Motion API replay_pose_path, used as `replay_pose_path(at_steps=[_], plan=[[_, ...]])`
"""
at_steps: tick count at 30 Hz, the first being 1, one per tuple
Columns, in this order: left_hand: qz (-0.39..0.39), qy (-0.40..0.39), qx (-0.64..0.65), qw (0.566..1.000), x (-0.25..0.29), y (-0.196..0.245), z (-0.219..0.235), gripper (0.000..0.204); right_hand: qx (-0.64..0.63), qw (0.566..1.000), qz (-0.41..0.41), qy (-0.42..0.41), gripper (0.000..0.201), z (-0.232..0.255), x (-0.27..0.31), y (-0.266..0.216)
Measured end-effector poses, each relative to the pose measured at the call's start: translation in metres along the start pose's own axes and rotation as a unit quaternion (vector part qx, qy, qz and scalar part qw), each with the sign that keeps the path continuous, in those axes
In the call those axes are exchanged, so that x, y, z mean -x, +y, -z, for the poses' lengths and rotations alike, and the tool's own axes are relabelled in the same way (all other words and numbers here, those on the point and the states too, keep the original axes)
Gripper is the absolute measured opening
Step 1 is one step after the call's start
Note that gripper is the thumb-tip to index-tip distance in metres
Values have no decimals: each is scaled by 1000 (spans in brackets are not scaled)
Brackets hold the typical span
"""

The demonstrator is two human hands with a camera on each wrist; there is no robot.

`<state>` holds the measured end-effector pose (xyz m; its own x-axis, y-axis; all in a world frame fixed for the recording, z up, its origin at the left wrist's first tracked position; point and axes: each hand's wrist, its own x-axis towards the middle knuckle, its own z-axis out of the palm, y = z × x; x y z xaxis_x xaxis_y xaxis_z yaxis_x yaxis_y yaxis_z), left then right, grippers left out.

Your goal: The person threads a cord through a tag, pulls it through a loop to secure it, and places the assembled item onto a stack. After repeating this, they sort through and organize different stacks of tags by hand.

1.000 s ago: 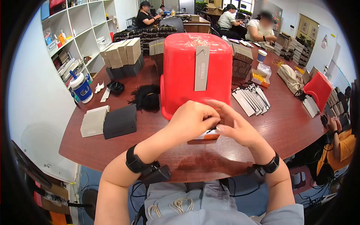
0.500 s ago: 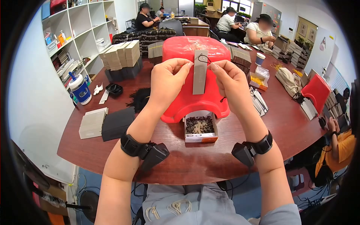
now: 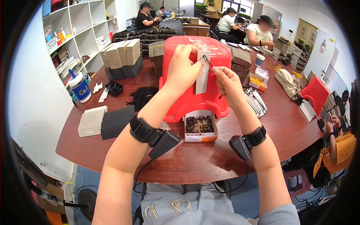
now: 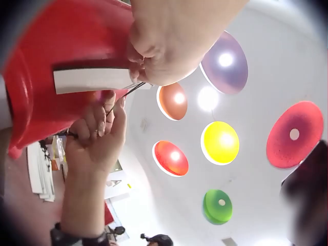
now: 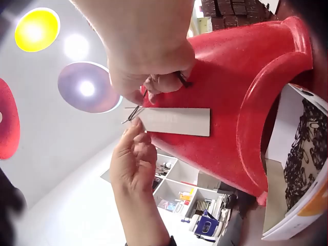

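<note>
A grey hang tag point(image 3: 201, 80) with pale lettering stands against the front of an upturned red plastic stool point(image 3: 180, 101). My left hand point(image 3: 182, 71) pinches the tag's upper end, thumb at its left edge. A black cord point(image 3: 207, 60) runs through the hole near the top of the tag. Just right of the tag, my right hand point(image 3: 229, 83) pinches this cord between thumb and forefinger, pulling it taut. A dark cord end pokes out below the curled right fingers. Under the stool's arch sits a small box point(image 3: 201, 138) filled with black cords.
Grey cards point(image 3: 92, 122) and black cards point(image 3: 118, 122) lie at the left, near a black fringed bundle point(image 3: 141, 96). Loose tags point(image 3: 255, 101) are fanned out right of the stool. A blue-and-white cup point(image 3: 79, 88) stands far left. Other people sit around the room.
Both hands rose from low before the stool to the tag's top, bringing the cord to its hole. The left hand then moved onto the tag, while the right drew the cord down and right.
</note>
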<state>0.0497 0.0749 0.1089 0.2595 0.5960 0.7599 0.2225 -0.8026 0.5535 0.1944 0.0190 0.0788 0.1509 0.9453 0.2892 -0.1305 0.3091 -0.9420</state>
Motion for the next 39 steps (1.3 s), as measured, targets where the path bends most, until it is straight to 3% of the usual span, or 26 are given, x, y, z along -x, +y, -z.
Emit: replay_pose_path(at_steps=[1, 2, 3, 7, 10, 11, 12, 13, 19, 20, 21, 23, 24, 25, 27, 29, 31, 33, 35, 37, 38, 39], plan=[[0, -1, 1, 1000, 1, 3, 1, 26, 0, 1000, 0, 1, 15, 4, -1, 1], [54, -57, 151, 985, 4, 7, 5, 23, -41, 999, -8, -17, 16, 7, -2, 2], [108, -112, 297, 942, 7, 12, 9, 21, -82, 996, -16, -37, 17, 10, -3, 3], [79, -152, 230, 958, 17, 18, 23, 20, -117, 990, -35, -69, 19, 11, -6, -1], [18, -171, 246, 954, 32, 11, 16, 19, -68, 995, 29, -74, 22, 1, -2, -14], [17, -174, 246, 953, 36, 11, 16, 19, 11, 994, 86, -61, 21, -7, 0, -20], [34, -188, 200, 961, 39, 11, 17, 19, 89, 985, 140, -48, 20, -13, 2, -23], [52, -202, 154, 966, 43, 12, 19, 19, 89, 985, 139, -47, 20, -15, 0, -21], [129, -179, 200, 954, 49, 13, 25, 17, 133, 965, 222, -38, 11, -18, -7, -22], [152, -181, 219, 947, 50, 12, 26, 17, 139, 972, 188, -5, 11, -14, -3, -28], [152, -182, 219, 947, 52, 12, 28, 17, 96, 975, 200, -9, 12, -10, -4, -30], [161, -188, 196, 949, 57, 13, 32, 14, -117, 985, 121, -27, 13, 0, -2, -41], [162, -188, 196, 949, 59, 14, 34, 14, -274, 952, 99, -97, 11, 5, -1, -45], [162, -181, 226, 943, 61, 15, 35, 13, -274, 952, 98, -97, 11, 7, 2, -46], [163, -173, 256, 937, 66, 21, 38, 12, -463, 856, 29, -229, 10, 7, 14, -50], [215, -185, 282, 916, 69, 32, 44, 14, -442, 871, 52, -211, 12, 3, 29, -49], [231, -176, 302, 908, 73, 40, 48, 14, -259, 939, 108, -200, 18, 0, 42, -52], [282, -198, 329, 879, 75, 44, 54, 13, -48, 964, 176, -195, 30, -12, 59, -48], [288, -182, 321, 884, 79, 51, 53, 13, 86, 956, 179, -216, 32, -19, 72, -41], [296, -191, 326, 877, 83, 57, 54, 13, 276, 923, 204, -176, 26, -27, 81, -42], [297, -192, 314, 881, 84, 61, 54, 13, 195, 933, 250, -168, 17, -31, 78, -30], [297, -193, 314, 881, 86, 61, 55, 13, 195, 934, 249, -167, 17, -29, 79, -34]])
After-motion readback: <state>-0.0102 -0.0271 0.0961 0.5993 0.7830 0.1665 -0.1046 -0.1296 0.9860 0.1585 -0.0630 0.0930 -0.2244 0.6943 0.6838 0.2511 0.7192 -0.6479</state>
